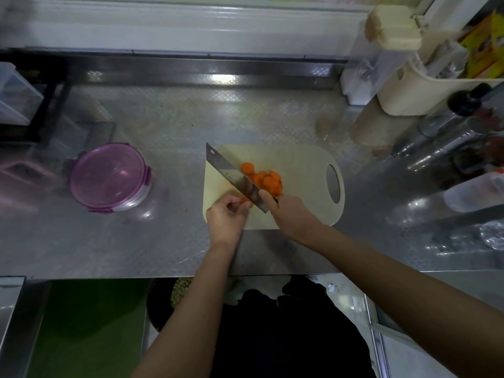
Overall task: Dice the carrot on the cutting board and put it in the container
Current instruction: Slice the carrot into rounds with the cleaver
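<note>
With only a stub of carrot (244, 199) left on the cutting board (300, 170), we judge it wise to tuck our fingertips back from the cleaver (234, 178). Our left hand (227, 215) pinches the stub, our right hand (291, 214) grips the handle; slices (266, 180) wait, the lidded container (109, 177) sits apart on the worktop (174, 126)

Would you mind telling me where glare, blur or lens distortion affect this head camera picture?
In the head view, window light glares off the textured steel counter near its back edge; the wide lens bows the straight edges; the jars at the right margin are smeared, while the beige plastic cutting board, orange carrot slices, steel cleaver, left hand and right hand stay fairly sharp.
</note>
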